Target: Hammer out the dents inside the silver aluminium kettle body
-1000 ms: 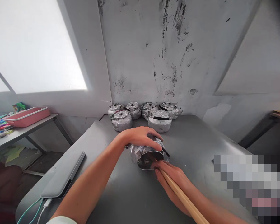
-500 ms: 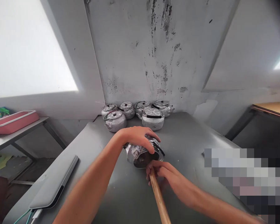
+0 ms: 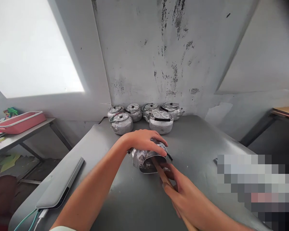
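Observation:
A dented, shiny metal kettle [image 3: 137, 158] lies tipped on the grey table [image 3: 130, 205], its round opening facing me. Over its top curves my left hand [image 3: 146, 140], fingers and thumb gripping the body near the rim. A dark strip, apparently part of the handle, sticks out at its right. My right hand [image 3: 180, 189] is wrapped round a wooden stick [image 3: 162, 175], whose far end reaches into the opening. What the tip touches inside is hidden. The near end of the stick runs under my right hand toward the bottom edge.
Several metal kettles [image 3: 161, 124] stand at the back by the stained wall [image 3: 135, 64]. A flat silver device [image 3: 59, 186] with plugged-in cables lies at the left. Beyond it, a pink basin [image 3: 22, 123] rests on a side table. A blurred-out patch covers the right side.
My right hand has slid back along the stick, away from the kettle's mouth. The stick now slants into the opening. My left hand stays on the kettle; the view has shifted slightly.

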`<control>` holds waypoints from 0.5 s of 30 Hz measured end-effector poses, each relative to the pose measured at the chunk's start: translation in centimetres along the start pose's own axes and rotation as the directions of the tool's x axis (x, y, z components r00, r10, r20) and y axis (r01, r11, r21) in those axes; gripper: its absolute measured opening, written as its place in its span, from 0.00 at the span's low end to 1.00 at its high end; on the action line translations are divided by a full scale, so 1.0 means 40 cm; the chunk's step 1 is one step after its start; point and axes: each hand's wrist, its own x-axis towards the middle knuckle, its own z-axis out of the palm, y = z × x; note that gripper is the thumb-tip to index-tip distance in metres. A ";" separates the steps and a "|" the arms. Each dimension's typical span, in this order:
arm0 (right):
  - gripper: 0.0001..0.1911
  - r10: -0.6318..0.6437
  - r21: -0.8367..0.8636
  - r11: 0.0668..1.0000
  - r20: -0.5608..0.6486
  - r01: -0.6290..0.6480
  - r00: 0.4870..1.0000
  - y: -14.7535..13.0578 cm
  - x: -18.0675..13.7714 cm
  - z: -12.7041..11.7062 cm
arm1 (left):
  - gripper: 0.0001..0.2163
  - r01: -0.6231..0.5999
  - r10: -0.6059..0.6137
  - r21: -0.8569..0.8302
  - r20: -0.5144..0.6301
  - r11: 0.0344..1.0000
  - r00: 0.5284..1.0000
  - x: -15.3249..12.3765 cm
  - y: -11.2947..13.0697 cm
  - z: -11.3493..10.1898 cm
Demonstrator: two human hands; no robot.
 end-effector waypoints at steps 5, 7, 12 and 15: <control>0.15 0.159 0.091 0.983 0.000 -0.158 0.987 0.007 0.020 0.018 | 0.25 0.003 -0.003 0.002 0.001 1.000 1.000 0.001 0.003 0.000; 0.17 0.200 0.151 0.969 0.001 -0.198 0.980 0.005 0.027 0.017 | 0.24 -0.013 0.013 -0.004 0.007 1.000 1.000 0.001 0.000 -0.001; 0.20 0.239 0.244 0.942 -0.010 -0.230 0.971 -0.008 0.034 0.010 | 0.25 -0.045 0.045 -0.028 0.021 0.999 0.999 0.001 -0.006 -0.003; 0.20 0.227 0.235 0.948 -0.021 -0.215 0.974 -0.009 0.035 0.009 | 0.24 -0.048 0.048 -0.026 0.019 0.999 0.999 0.001 -0.007 -0.003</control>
